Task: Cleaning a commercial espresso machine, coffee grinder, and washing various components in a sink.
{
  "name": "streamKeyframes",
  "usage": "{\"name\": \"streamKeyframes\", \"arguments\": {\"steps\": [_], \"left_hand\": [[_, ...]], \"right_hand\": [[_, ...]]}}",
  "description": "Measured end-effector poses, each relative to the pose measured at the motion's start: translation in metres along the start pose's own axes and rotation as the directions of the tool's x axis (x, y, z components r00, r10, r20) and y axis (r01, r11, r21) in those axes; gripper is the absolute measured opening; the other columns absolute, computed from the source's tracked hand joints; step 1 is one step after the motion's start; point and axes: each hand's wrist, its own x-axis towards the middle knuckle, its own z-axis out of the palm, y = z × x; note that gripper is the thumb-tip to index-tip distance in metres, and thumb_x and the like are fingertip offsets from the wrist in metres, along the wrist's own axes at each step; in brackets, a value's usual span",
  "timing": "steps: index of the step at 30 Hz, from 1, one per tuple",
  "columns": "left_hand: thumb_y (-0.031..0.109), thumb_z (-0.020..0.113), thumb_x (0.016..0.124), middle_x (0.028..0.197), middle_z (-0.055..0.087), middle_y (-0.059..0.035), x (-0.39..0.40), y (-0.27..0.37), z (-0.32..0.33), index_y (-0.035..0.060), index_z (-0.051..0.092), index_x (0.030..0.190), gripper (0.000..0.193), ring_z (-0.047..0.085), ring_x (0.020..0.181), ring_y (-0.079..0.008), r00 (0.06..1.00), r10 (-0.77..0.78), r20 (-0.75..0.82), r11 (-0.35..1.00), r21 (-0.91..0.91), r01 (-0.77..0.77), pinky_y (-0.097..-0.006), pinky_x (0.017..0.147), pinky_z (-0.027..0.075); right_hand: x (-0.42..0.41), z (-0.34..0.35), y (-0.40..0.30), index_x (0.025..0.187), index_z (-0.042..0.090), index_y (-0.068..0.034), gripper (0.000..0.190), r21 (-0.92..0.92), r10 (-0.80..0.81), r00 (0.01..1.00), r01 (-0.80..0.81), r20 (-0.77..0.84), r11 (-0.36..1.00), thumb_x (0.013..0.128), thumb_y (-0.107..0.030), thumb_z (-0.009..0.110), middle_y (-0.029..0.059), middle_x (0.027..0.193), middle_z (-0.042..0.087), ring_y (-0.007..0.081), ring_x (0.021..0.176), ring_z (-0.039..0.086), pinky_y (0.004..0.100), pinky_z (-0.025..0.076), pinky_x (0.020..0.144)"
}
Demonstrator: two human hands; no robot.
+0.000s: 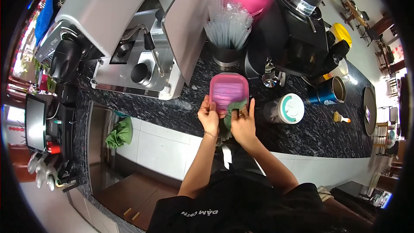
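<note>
A pink-lidded plastic container point(229, 90) with purple and pink contents showing through is in front of me, at the counter's front edge. My left hand point(208, 113) grips its left side and near corner. A bunched green cloth point(235, 107) is held in my right hand point(243, 123) and pressed on the container's near right corner. The cloth hides that corner of the lid. Just right of this hand stands a clear jar point(284, 108) with a white and teal lid.
A black cup point(226, 53) of wrapped straws stands behind the container. The espresso machine point(139, 58) is at left, a black coffee grinder point(291, 35) at back right. Farther right are a blue metal canister point(326, 92), a brush point(341, 117) and a round tray point(369, 111).
</note>
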Motion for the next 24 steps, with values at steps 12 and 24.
{"name": "streamKeyframes", "arguments": {"steps": [12, 24], "left_hand": [[0.024, 0.044, 0.090, 0.093, 0.059, -0.0030, 0.015, -0.008, -0.019, -0.0012, 0.055, 0.105, 0.031, 0.053, 0.079, -0.0078, 0.977, -0.113, 0.181, 0.987, -0.097, 0.132, -0.0199, 0.070, 0.043], [0.016, 0.058, 0.080, 0.064, 0.060, -0.0014, 0.038, 0.029, -0.008, 0.0059, 0.061, 0.102, 0.024, 0.051, 0.038, -0.0080, 0.916, -0.346, 0.205, 0.931, 0.196, 0.308, -0.0189, 0.036, 0.043]], "right_hand": [[0.023, 0.025, -0.012, 0.093, 0.057, 0.006, 0.031, 0.018, -0.278, 0.960, 0.277, 0.038, 0.961, 0.071, -0.012, 0.046, 0.0161, 0.094, 0.057, 0.0285, 0.104, 0.049, 0.0435, 0.018, 0.103], [0.042, 0.031, 0.016, 0.090, 0.059, 0.004, 0.027, 0.166, -0.276, 0.949, 0.251, 0.152, 0.954, 0.066, -0.007, 0.053, 0.0138, 0.103, 0.055, 0.0266, 0.113, 0.043, 0.0503, 0.014, 0.102]]}}
